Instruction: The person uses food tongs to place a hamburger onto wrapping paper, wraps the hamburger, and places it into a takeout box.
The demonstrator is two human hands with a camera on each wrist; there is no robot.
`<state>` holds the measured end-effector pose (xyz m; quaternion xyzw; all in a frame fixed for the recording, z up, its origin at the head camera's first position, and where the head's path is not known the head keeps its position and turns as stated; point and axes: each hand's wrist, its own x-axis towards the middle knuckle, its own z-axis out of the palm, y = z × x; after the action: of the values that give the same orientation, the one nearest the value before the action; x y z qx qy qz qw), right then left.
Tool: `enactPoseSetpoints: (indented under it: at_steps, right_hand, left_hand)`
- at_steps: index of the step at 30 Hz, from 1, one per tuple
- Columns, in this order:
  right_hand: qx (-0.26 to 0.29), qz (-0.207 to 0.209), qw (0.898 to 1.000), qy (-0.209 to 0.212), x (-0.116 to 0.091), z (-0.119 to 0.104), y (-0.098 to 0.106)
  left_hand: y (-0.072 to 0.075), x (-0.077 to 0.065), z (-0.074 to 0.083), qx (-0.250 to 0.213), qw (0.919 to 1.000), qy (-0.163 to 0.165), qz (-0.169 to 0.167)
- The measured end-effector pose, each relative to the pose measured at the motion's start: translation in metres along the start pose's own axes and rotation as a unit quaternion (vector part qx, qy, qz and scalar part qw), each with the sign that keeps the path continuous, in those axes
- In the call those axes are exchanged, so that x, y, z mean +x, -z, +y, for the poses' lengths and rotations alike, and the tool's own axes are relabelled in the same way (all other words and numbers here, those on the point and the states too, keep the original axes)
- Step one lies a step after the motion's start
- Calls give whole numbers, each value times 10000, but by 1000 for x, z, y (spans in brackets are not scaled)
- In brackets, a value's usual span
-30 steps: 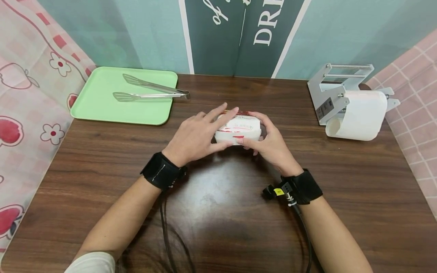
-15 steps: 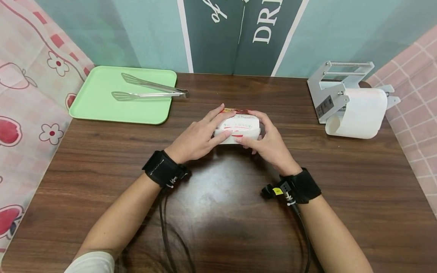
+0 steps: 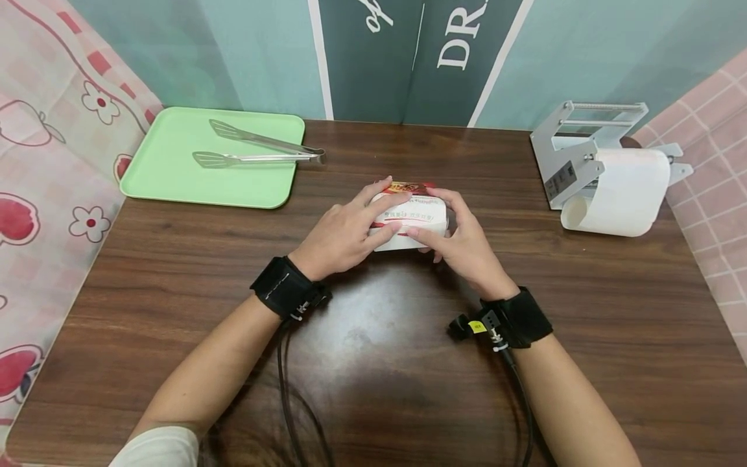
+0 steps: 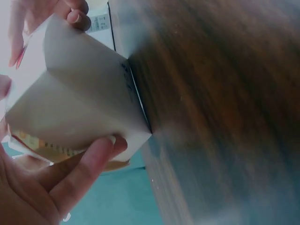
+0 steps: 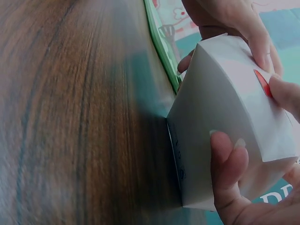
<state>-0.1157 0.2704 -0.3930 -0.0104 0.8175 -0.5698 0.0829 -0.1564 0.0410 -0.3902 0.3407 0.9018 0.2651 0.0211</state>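
A white paper takeaway box (image 3: 411,217) with red print and a red, patterned back edge sits on the wooden table in front of the person. My left hand (image 3: 338,233) grips its left end, fingers spread over the top and thumb on the front edge of the lid. From the right end my right hand (image 3: 473,250) holds it, its thumb next to the left thumb. In the left wrist view, left fingers (image 4: 89,164) press the box's plain side wall (image 4: 75,98). The right wrist view shows curled right fingers (image 5: 227,159) against the opposite wall. The box's contents are hidden.
A green tray (image 3: 169,175) stands at the back left with metal tongs (image 3: 257,159) lying on it, their hinge end past its rim. At the back right is a grey label dispenser (image 3: 560,168) with a white roll (image 3: 624,194). Black cables (image 3: 286,389) trail from the wrist straps.
The left thumb has moved up from the box's lower front onto the lid edge, and the right thumb has shifted up slightly. More of the top's print shows; the box stays in place.
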Motion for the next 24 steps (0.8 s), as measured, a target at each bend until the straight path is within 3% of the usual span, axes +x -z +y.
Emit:
enactPoseSetpoints:
  at_steps: [10,13,19,24]
  right_hand:
    - [26,162,9997,-190,-1,-1,-3]
    - [72,187,9995,-229,0,-1,-2]
    - [208,97,9995,-212,0,0,1]
    - [272,137,9991,-290,1,-2,-1]
  left_hand:
    - [-2,0,3,72,9991,-134,404]
    - [0,1,1,58,9992,-226,323]
    - [10,-1,-9,26,9979,-623,-173]
    - [6,0,-8,659,9942,-854,-8]
